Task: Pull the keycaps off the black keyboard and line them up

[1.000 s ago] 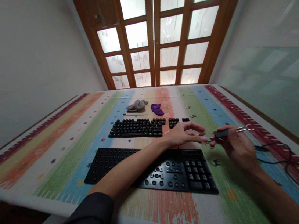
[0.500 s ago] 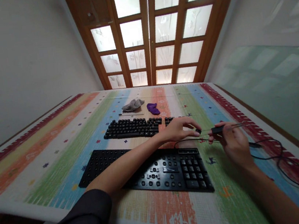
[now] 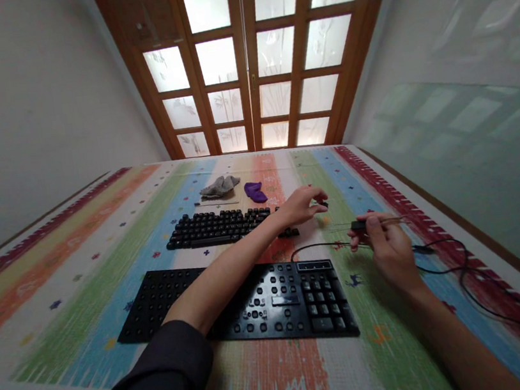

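My left hand reaches over the keyboard, thumb and fingertips closed on a small black keycap. In my right hand is a wire keycap puller, its black grip pinched between thumb and fingers, thin wires sticking out to both sides. Under my left forearm lies the black keyboard; most of its left and middle keys are off, while the number pad on the right has its caps. Behind it, pulled keycaps stand in rows, partly hidden by my left arm.
A grey cloth, a purple cloth and a thin stick-like brush lie beyond the keycaps. A black cable loops across the right side of the striped tablecloth. Walls flank both sides.
My left hand has moved away from the puller's wires, forward over the far keycaps, with the keycap in its fingers. My right hand still holds the puller. The view has shifted slightly.
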The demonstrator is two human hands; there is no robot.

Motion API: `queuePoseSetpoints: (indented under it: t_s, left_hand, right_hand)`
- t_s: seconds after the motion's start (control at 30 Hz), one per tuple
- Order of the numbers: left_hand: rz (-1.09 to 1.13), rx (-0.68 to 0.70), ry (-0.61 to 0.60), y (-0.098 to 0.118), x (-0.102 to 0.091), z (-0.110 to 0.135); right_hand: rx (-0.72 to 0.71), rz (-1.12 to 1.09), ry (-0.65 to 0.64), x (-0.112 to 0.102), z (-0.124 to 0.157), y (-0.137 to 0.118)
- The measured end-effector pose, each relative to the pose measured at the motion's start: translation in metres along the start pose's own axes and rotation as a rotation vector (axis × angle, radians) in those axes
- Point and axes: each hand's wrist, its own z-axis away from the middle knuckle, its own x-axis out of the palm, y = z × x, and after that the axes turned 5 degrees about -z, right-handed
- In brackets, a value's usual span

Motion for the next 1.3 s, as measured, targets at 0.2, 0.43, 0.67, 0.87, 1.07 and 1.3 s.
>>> queuePoseSetpoints:
  t_s: [0.2, 0.43, 0.67, 0.87, 1.07, 1.3]
  left_hand:
    - [-0.161, -0.025, -0.079, -0.024, 0.02, -0.009]
    - [-0.217, -0.115, -0.046, -0.033, 0.033, -0.005]
    - [-0.162, -0.131, -0.024, -0.035, 0.033, -0.006]
    - [-0.109, -0.13, -0.015, -0.034, 0.028, -0.005]
    - [-0.118, -0.129, -0.013, -0.035, 0.022, -0.003]
    - [-0.152, -0.119, 0.002, -0.023, 0.015, 0.004]
  right_hand:
    - [-0.022, 0.116, -0.048, -0.003, 0.001, 0.0]
    - [-0.02, 0.101, -0.062, -0.002, 0.002, -0.002]
    - [-0.019, 0.105, -0.075, -0.002, 0.002, -0.004]
    - [-0.027, 0.114, -0.076, -0.001, 0.002, -0.005]
    - [-0.035, 0.111, -0.083, -0.001, 0.002, -0.006]
    - [0.034, 0.082, -0.162, -0.003, 0.003, -0.008]
